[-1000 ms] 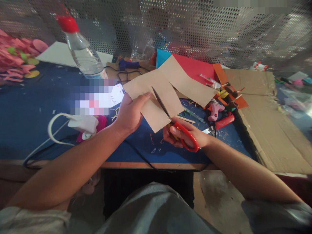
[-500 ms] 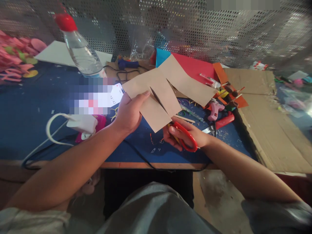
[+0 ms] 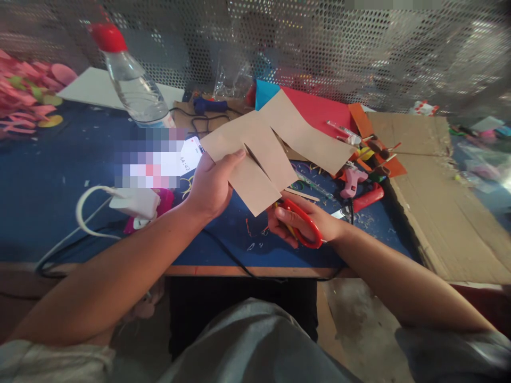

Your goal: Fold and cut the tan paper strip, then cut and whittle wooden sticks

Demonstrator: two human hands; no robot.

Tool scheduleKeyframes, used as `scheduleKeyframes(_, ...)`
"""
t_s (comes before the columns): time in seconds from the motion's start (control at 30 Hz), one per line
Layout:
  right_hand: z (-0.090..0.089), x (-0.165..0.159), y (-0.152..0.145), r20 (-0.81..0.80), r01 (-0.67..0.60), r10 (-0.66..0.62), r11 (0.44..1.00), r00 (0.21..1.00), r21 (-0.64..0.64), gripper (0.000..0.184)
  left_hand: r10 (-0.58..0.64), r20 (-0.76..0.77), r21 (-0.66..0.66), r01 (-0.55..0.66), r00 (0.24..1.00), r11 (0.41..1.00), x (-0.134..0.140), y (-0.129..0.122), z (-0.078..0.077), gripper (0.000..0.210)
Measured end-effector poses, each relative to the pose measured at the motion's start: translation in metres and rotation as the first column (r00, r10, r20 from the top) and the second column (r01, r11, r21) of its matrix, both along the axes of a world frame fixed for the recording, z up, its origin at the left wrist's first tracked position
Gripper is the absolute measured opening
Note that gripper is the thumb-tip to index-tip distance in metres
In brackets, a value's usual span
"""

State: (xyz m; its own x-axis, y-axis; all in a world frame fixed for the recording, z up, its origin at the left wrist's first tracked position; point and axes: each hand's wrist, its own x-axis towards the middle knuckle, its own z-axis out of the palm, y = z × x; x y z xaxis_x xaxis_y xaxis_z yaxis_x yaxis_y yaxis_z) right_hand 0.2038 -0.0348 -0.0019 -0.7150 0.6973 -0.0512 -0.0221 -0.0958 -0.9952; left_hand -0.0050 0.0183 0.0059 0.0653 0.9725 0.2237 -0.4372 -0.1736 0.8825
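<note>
My left hand [image 3: 213, 183] pinches the left side of a tan sheet of paper [image 3: 255, 135], its thumb lying on top. Two slits run into the sheet from its near right side and split it into three flaps. My right hand [image 3: 303, 221] is closed around scissors [image 3: 309, 226] with red handles, just below the nearest flap. The scissor blades are mostly hidden by the hand and the paper. Under and beyond the sheet lie red card [image 3: 319, 109] and blue card [image 3: 265, 93].
A red-capped water bottle [image 3: 138, 88] and a lit phone [image 3: 191, 154] stand to the left, near a white plug adapter [image 3: 136, 202]. To the right are a pink glue gun [image 3: 353, 178], a red-handled knife [image 3: 367, 198], brushes [image 3: 381, 151] and a large cardboard piece [image 3: 447, 202].
Almost nothing differs. The scissors' handles have shifted very slightly left, and the slits in the sheet look about the same.
</note>
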Motion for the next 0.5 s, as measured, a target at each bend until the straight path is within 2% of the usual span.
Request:
scheduleKeyframes(0.13,-0.0008,-0.0006,-0.0006,0.016,0.002,-0.002,1.000,1.000,-0.010,0.041,-0.003,0.016,-0.001,0.003,1.000,1.000,-0.0014,0.0007,-0.0007,0.052)
scheduleKeyframes(0.3,0.0020,-0.0011,-0.0019,0.051,0.018,-0.018,1.000,0.999,0.005,0.041,0.009,0.024,-0.033,-0.009,1.000,0.999,-0.0032,0.0004,-0.0010,0.041)
scheduleKeyframes(0.5,0.0045,-0.0011,-0.0020,0.090,0.017,-0.019,1.000,0.996,0.024,0.041,0.053,0.015,0.011,-0.054,0.998,0.999,-0.0016,0.0045,-0.0026,0.032)
